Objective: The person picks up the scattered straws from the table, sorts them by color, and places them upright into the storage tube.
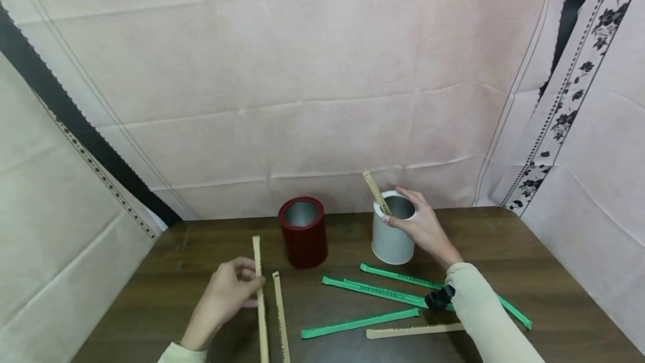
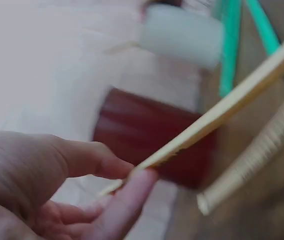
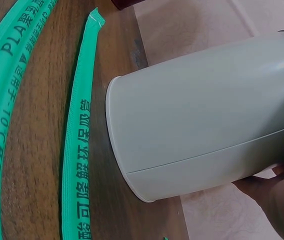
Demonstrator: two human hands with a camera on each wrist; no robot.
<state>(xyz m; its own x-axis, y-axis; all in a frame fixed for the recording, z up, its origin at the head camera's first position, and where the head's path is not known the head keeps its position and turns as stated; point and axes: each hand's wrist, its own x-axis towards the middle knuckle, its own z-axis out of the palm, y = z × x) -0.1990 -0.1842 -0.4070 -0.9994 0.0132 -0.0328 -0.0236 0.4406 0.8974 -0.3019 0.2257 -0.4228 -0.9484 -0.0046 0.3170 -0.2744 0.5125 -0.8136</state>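
My left hand [image 1: 227,290] pinches a beige wrapped straw [image 1: 261,318] between thumb and fingers, left of the dark red can [image 1: 304,245]. In the left wrist view the pinched straw [image 2: 217,112] crosses in front of that can. At the back right, my right hand [image 1: 425,231] grips the white can [image 1: 392,242] near its rim, thumb on one side and fingers on the other. One beige straw [image 1: 375,189] leans out of the white can's mouth. In the right wrist view the can's smooth side [image 3: 202,120] fills much of the picture, its base at the wooden table.
Another beige straw [image 1: 281,318] lies right of my left hand. Several green wrapped straws [image 1: 360,324] and a beige one [image 1: 413,330] lie on the wooden table [image 1: 201,256], some partly under my right forearm. Pale cloth [image 1: 322,71] hangs behind the table.
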